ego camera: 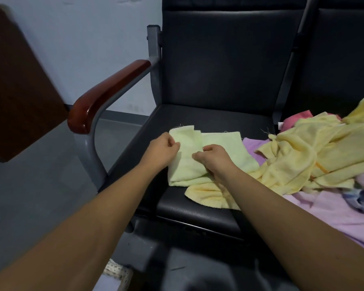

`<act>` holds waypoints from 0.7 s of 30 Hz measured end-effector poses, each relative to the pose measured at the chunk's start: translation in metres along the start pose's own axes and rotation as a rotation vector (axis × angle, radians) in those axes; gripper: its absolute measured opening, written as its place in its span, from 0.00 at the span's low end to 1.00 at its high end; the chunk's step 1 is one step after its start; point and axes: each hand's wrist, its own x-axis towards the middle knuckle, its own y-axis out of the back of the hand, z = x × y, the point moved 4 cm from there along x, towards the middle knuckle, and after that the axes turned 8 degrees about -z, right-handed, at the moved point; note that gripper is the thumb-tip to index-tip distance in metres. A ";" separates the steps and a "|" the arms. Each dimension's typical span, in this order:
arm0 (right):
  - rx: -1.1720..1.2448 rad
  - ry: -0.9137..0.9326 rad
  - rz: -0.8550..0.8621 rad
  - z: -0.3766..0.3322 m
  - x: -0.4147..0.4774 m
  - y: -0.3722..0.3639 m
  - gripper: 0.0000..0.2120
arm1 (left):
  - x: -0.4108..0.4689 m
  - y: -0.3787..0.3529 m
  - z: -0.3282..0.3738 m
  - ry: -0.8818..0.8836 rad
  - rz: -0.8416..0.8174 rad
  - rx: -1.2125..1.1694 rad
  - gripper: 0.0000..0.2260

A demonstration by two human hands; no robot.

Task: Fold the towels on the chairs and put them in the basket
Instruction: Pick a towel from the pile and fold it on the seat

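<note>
Left hand (163,147) and right hand (214,157) pinch the green towel (186,165).

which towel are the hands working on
The pale green towel, pinched by the left hand and right hand; the yellow towels lie crumpled to its right.

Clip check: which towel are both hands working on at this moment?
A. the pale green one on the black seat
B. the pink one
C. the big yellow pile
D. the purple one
A: the left hand and right hand both pinch the pale green towel lying on the black seat, while the yellow pile sits off to the right.
</note>
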 end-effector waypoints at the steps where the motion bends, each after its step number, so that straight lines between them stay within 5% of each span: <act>1: -0.014 0.006 0.025 -0.002 -0.002 -0.001 0.21 | -0.001 -0.002 -0.007 0.034 0.009 0.030 0.08; 6: -0.093 0.061 0.058 -0.008 -0.001 -0.002 0.26 | -0.001 -0.006 -0.024 0.171 -0.013 0.052 0.12; 10: -0.703 0.319 0.135 -0.016 -0.013 -0.006 0.24 | 0.005 -0.010 -0.028 0.290 -0.057 -0.096 0.14; 14: -1.032 0.278 0.071 -0.001 -0.014 -0.010 0.20 | 0.005 -0.017 -0.026 0.332 -0.104 -0.258 0.14; 18: -0.730 0.279 -0.104 -0.006 -0.021 -0.026 0.19 | -0.001 -0.003 -0.027 0.243 0.045 -0.402 0.06; 21: -0.444 0.218 -0.184 -0.013 -0.024 -0.038 0.17 | -0.005 0.018 -0.024 0.171 0.145 -0.299 0.06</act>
